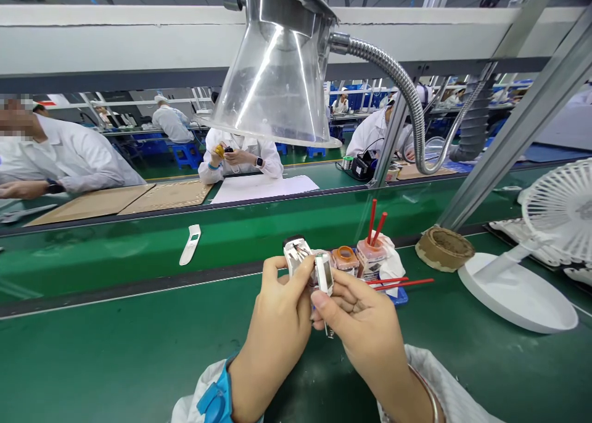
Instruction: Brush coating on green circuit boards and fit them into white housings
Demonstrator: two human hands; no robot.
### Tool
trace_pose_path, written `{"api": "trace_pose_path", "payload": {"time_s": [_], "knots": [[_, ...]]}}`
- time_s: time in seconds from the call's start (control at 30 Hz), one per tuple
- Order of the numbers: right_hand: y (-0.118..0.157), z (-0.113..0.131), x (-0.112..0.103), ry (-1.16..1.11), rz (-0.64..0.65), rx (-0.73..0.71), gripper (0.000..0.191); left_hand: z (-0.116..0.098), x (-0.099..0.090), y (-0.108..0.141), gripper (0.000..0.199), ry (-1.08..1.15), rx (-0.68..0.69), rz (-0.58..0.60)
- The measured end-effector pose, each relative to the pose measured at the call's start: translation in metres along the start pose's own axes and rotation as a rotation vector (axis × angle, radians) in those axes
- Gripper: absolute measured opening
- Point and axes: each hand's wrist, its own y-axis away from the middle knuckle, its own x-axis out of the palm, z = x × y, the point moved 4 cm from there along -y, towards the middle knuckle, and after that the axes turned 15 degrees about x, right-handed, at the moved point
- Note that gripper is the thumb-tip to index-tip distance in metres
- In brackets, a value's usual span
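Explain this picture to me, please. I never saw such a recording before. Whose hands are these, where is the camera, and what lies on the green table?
These are a person's two bare hands, seen from a camera worn on the head, looking forward and down. The left hand holds a white part, and the right hand holds a small white frame. A blue strap circles the left wrist. On the green table stand small orange-lidded jars, red sticks, a brown roll and a white fan. Above hangs a clear hood on a metal hose. A co-worker in a white coat sits across the table.
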Motion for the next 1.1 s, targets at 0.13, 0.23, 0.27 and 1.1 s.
{"api": "trace_pose_path", "payload": {"time_s": [0.13, 0.23, 0.27, 1.1], "knots": [[0.003, 0.010, -0.004, 0.108, -0.024, 0.023, 0.029, -0.008, -0.005, -0.001, 0.049, 0.141, 0.022, 0.118], [0.004, 0.016, -0.006, 0.229, -0.064, 0.022, 0.027, -0.010, -0.009, 0.000, 0.054, 0.153, 0.023, 0.162], [0.004, 0.017, -0.006, 0.265, -0.077, 0.019, 0.026, -0.010, -0.009, 0.000, 0.054, 0.140, 0.026, 0.162], [0.016, 0.010, 0.003, -0.027, -0.096, -0.078, 0.013, -0.010, -0.014, 0.003, 0.026, 0.119, 0.049, -0.065]]}}
